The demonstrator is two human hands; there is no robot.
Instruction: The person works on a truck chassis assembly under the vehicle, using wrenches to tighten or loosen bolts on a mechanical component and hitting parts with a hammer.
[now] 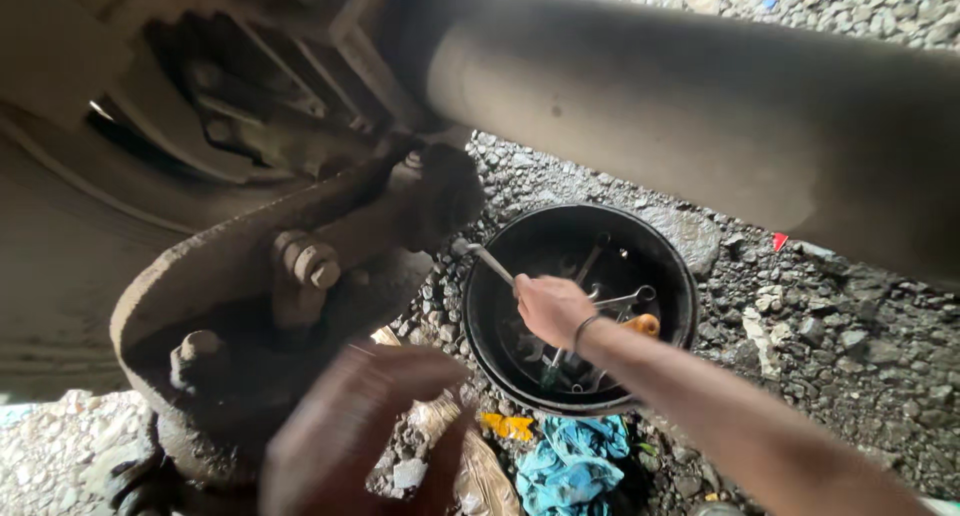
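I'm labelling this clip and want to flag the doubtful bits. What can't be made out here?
Head view only:
- Left hand: motion-blurred and close to the camera, so its grip is unreadable.
- Spanner in the right hand: its near end is hidden by the fingers.
- Tools in the black bucket: partly covered by the right hand and forearm, in shadow.
- Blue rag: cut off by the bottom edge.

Axle tube [700, 106] low over tool-crowded bucket [675, 266]
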